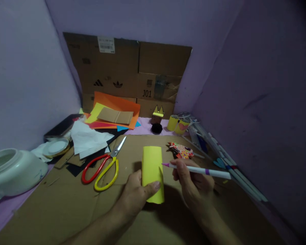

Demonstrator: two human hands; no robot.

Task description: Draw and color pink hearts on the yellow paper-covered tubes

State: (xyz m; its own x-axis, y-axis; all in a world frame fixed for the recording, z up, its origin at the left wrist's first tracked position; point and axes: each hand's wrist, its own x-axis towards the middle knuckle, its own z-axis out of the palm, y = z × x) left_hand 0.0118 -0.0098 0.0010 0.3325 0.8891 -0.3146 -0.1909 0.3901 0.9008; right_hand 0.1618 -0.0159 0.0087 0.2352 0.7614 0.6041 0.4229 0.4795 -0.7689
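Note:
My left hand is wrapped round the lower part of a yellow paper tube, its thumb pressed on the front. The tube is held upright over the cardboard sheet. Between the thumb and fingers of my right hand is a white pen with a purple tip. That tip points left and lies very near the tube's right edge; whether it touches I cannot tell. Scissors with one red and one yellow handle lie to the left of the tube, blades apart.
White teapot at far left; white tissue and coloured paper behind the scissors. Patterned piece beyond my right hand. Yellow rolls, a black pom-pom and an eared figure at the back. White rods along the right.

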